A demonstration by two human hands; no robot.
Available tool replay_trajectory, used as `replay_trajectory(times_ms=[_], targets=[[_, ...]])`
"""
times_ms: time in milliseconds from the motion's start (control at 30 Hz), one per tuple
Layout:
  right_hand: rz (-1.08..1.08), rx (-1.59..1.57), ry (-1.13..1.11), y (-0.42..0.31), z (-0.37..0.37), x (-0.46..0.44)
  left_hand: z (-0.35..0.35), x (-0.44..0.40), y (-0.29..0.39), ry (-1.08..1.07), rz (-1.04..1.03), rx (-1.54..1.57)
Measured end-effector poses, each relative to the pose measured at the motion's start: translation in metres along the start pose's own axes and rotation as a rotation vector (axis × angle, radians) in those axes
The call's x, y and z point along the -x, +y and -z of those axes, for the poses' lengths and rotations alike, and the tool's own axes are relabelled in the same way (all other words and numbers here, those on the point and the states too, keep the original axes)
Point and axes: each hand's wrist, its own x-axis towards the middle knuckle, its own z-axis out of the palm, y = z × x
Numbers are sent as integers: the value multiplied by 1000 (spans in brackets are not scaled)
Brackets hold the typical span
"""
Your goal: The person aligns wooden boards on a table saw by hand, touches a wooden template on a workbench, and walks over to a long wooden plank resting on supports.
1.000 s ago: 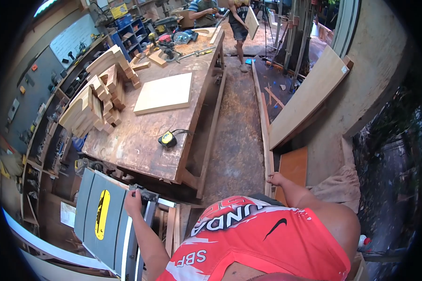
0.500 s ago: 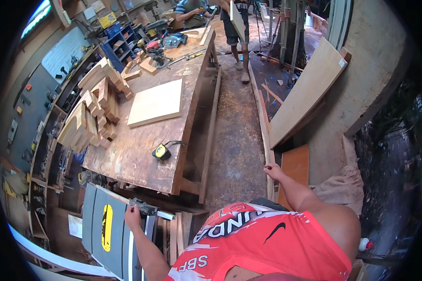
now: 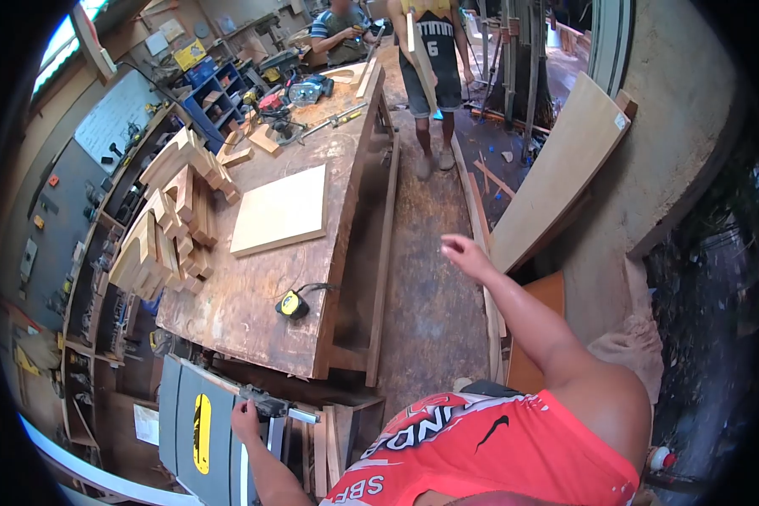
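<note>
My left hand [image 3: 245,419] is low at the left, its fingers curled together beside the dark end of a fence [image 3: 266,402] on the grey table saw [image 3: 180,434]. Whatever those fingers hold, if anything, is hidden. A yellow insert [image 3: 201,434] marks the saw top. Out over the walkway, my right hand [image 3: 466,255] is raised with its fingers loosely bent and apart, nothing in them. Ahead, a co-worker [image 3: 431,72] stands in the walkway holding a pale wooden board [image 3: 422,63] upright, well beyond my right hand.
On the workbench [image 3: 236,316] lie a flat wooden panel [image 3: 280,211], a tape measure [image 3: 293,305] and stacked curved wooden pieces [image 3: 170,215]. A long board [image 3: 561,173] leans against the right wall. Another person [image 3: 339,34] works at the bench's far end, near power tools [image 3: 308,90].
My right hand has lifted off the long timber edge at the right and moved forward and left. The co-worker with the board has come nearer. My left hand stays by the saw.
</note>
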Motion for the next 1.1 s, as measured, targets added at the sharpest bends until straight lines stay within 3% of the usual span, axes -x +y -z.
replay_trajectory(times_ms=[67, 267, 400, 533, 633, 733, 867, 967, 1100], targets=[[-53, -126, 11, -42, 9, -36, 0, -1, 3, 8, 2, 11], [440, 250, 342, -160, 53, -167, 6, 3, 11, 14, 39, -3], [437, 572, 486, -202, 72, -257, 11, 7, 23, 40, 28, -47], [191, 593, 548, -234, 64, -287, 11, 6, 21, 21, 35, -31], [-234, 266, 203, -271, 54, -246, 14, 6, 25, 11, 25, -12], [-62, 299, 29, -217, 58, -245, 17, 8, 26, 4, 32, -15], [-56, 228, 86, -238, 34, -146, 20, 12, 21, 18, 14, -22], [124, 203, 90, -221, 17, -90, 18, 7, 14, -2, -37, 28], [60, -57, 217, -251, -33, 44, 26, 15, 9, 37, -159, 271]])
